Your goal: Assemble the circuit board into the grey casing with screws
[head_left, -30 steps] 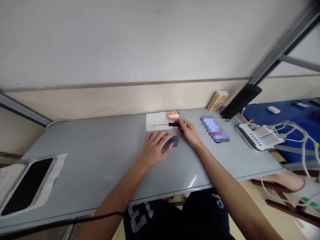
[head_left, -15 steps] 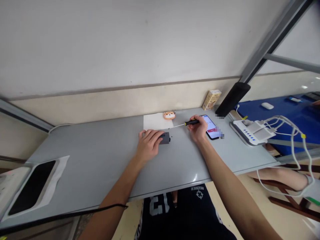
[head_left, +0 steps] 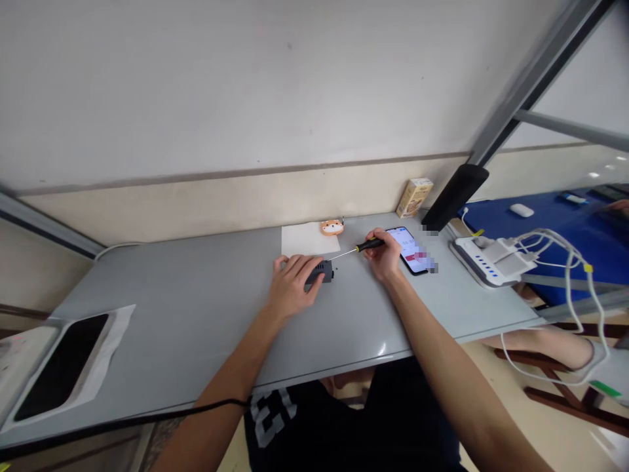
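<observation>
A small dark grey box with slotted vents point(head_left: 323, 271) rests on the grey desk, its left part covered by my left hand point(head_left: 293, 282). The fingers of that hand lie over its top and the thumb presses its near side. My right hand point(head_left: 384, 254) is closed round the black handle of a screwdriver point(head_left: 369, 244). Its thin metal shaft points left, and the tip meets the top of the box near its right end. A tiny dark speck point(head_left: 337, 268) lies on the desk just right of the box.
Behind the box lie a white sheet point(head_left: 299, 240) and an orange animal-faced case point(head_left: 333, 227). A lit phone point(head_left: 410, 252) is beside my right hand. Farther right stand a small carton point(head_left: 414, 198), a black cylinder point(head_left: 456, 196) and a power strip point(head_left: 484, 262) with cables. A black tablet-like slab point(head_left: 63, 367) lies left.
The screwdriver has moved left and down a little, its tip going from behind the box's right end onto its top. My left hand stays on the box.
</observation>
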Demonstrator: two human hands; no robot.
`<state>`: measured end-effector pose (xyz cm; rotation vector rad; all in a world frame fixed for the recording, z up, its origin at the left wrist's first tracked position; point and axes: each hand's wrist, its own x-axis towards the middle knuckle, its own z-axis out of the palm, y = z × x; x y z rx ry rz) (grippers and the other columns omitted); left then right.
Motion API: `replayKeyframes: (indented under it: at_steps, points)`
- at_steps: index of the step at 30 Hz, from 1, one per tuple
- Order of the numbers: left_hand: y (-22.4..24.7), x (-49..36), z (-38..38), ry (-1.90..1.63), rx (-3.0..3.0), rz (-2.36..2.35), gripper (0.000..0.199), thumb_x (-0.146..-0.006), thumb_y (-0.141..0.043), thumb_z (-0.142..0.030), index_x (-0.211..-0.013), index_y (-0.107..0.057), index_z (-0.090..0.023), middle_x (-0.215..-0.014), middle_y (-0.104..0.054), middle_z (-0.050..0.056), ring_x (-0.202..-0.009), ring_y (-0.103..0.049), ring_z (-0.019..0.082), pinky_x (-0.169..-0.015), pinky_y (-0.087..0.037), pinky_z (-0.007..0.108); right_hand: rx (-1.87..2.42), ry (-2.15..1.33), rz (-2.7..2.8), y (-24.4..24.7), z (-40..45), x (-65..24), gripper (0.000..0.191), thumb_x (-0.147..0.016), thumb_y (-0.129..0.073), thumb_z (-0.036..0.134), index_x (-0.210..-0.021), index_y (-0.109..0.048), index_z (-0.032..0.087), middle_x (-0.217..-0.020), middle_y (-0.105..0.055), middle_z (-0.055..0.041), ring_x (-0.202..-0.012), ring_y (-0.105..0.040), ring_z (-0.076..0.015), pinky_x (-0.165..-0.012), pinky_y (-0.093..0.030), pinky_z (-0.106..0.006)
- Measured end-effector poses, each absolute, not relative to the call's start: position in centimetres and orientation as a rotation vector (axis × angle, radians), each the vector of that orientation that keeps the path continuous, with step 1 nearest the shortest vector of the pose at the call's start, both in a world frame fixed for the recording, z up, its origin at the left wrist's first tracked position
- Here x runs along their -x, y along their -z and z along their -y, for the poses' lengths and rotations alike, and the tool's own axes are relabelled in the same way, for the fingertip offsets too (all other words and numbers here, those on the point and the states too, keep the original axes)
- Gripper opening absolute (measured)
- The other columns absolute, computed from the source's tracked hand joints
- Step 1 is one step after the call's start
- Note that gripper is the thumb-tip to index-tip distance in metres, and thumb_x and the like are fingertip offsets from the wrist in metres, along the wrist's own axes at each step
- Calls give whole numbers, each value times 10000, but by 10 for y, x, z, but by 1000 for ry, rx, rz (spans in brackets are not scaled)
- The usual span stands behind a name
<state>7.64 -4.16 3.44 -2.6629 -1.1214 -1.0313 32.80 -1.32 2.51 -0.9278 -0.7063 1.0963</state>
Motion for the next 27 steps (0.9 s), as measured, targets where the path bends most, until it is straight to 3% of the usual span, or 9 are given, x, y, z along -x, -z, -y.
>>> replayKeyframes:
  at_steps: [4, 13, 18, 22, 27]
  points:
    - [-32, -75, 40, 1005, 2683, 1122, 299, -985, -584, -257, -1269, -676, -263, -1155, -762, 78, -1047, -677, 257, -1001, -337, 473, 895, -1101, 706, -26, 14, -327, 203, -766, -602, 387, -668, -585, 209, -693, -564, -9, -440, -397, -97, -406, -258, -280]
    - [-36, -75, 40, 974, 2706, 1117, 271, -995, -579, -243, -1244, -683, -268, -1147, -755, 63, -1027, -674, 242, -1024, -347, 485, 1033, -919, 721, -24, 11, -338, 208, -764, -572, 347, -618, -606, 203, -555, -469, 17, -411, -362, -99, -394, -223, -272]
    - [-46, -52, 34, 1078, 2880, 1224, 433, -948, -602, -223, -1379, -587, -263, -1349, -646, 91, -1258, -594, 265, -1097, -410, 472, 1209, -744, 953, -21, 13, -344, 248, -789, -560, 320, -589, -636, 197, -508, -468, 20, -450, -388, -104, -426, -252, -256]
    - [-46, -30, 24, 1235, 3095, 1473, 375, -917, -617, -251, -1291, -598, -242, -1276, -645, 84, -1120, -645, 228, -1009, -529, 407, 1210, -715, 930, -20, 14, -344, 246, -787, -562, 313, -582, -634, 197, -517, -481, 17, -463, -392, -103, -421, -251, -247]
    - [-30, -23, 12, 1461, 3153, 1792, 343, -890, -695, -387, -1187, -606, -241, -1114, -679, 61, -998, -677, 213, -959, -561, 400, 1183, -771, 820, -19, 11, -346, 227, -766, -572, 328, -594, -635, 194, -544, -501, 8, -472, -400, -105, -398, -250, -235]
